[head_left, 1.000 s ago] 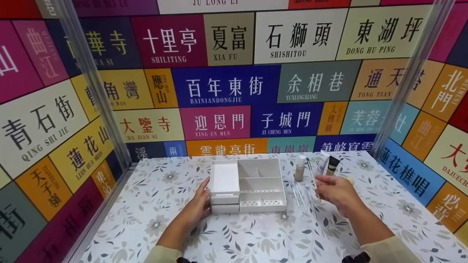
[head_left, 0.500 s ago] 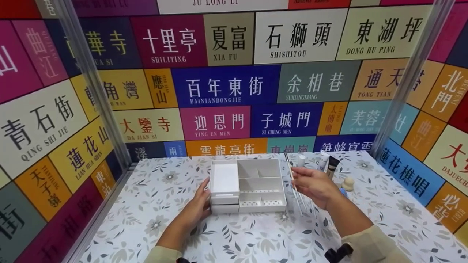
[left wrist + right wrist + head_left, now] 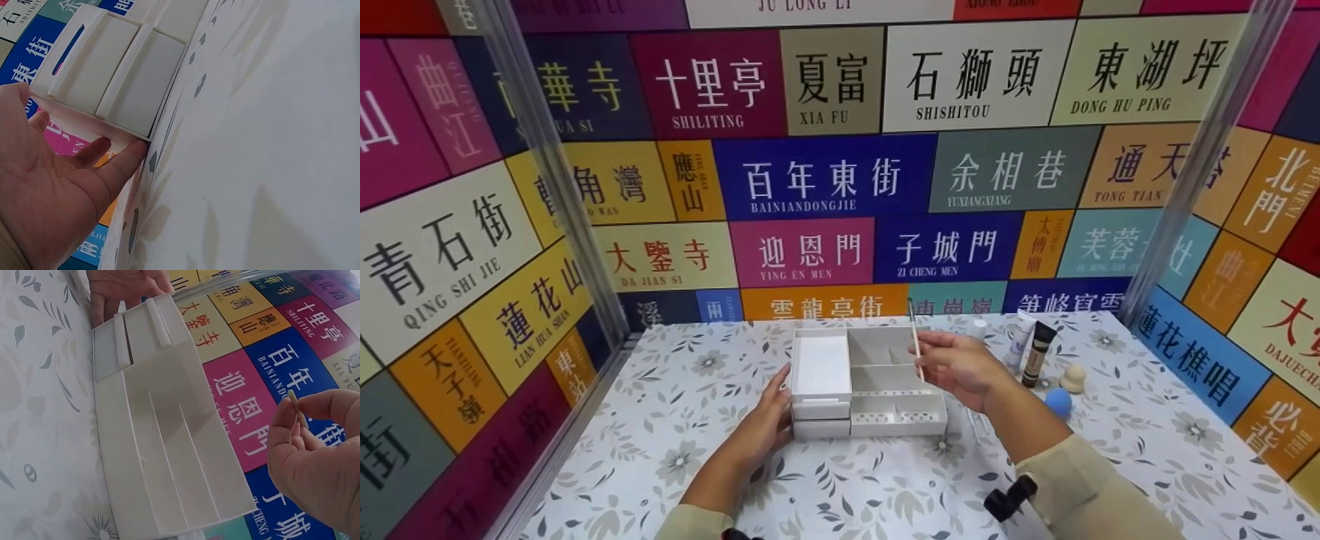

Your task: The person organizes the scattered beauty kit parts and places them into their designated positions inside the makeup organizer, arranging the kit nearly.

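A white desktop organizer stands on the table, with drawers on its left and divided compartments on its right. My left hand rests against the organizer's left side, fingers mostly extended; in the left wrist view its fingertips touch the lower edge. Above the right-hand compartments, my right hand pinches a slender makeup brush between thumb and fingers. The brush is nearly upright, its dark tip up and pale handle down. In the right wrist view the handle end pokes out from the pinch.
Right of the organizer stand a white tube and a black-capped beige tube. A blue sponge and a cream gourd-shaped sponge lie nearby. My right hand partly covers a white-capped bottle and thin clear-looking sticks. Patterned walls enclose the table.
My right hand has carried the brush leftward from beside the tubes to over the organizer. The sponges and beige tube have come into fuller view. My left hand stays put.
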Demonstrator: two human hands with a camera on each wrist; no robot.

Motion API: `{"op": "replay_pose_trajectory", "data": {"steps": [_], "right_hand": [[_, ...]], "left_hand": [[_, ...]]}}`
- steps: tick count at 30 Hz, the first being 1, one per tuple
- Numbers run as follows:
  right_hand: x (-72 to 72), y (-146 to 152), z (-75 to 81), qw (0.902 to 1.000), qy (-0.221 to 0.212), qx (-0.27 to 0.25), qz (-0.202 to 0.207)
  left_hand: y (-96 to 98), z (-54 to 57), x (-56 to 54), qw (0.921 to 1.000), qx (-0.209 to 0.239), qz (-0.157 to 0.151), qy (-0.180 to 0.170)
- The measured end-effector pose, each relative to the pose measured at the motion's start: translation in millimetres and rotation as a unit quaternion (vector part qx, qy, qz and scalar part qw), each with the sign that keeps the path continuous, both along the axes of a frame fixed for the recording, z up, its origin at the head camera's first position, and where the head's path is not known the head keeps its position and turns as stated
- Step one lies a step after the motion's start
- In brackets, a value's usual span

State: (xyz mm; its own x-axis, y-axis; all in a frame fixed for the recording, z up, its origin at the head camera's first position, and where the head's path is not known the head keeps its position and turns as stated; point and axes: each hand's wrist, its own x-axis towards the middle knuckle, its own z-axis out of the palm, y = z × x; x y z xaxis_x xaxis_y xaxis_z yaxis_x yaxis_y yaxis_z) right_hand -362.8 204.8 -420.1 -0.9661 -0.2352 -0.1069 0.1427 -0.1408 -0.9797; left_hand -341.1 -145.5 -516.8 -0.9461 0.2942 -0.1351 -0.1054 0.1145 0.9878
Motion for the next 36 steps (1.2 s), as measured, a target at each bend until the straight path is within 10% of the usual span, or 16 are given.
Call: {"op": "replay_pose_trajectory", "data": {"steps": [36], "right_hand": [[-38.6,-126.2,-2.5,0.9991,-0.024,0.011,0.032]], "left_hand": [[1.8,1.2,1.7,1.0000,-0.005,0.005,0.001]]}}
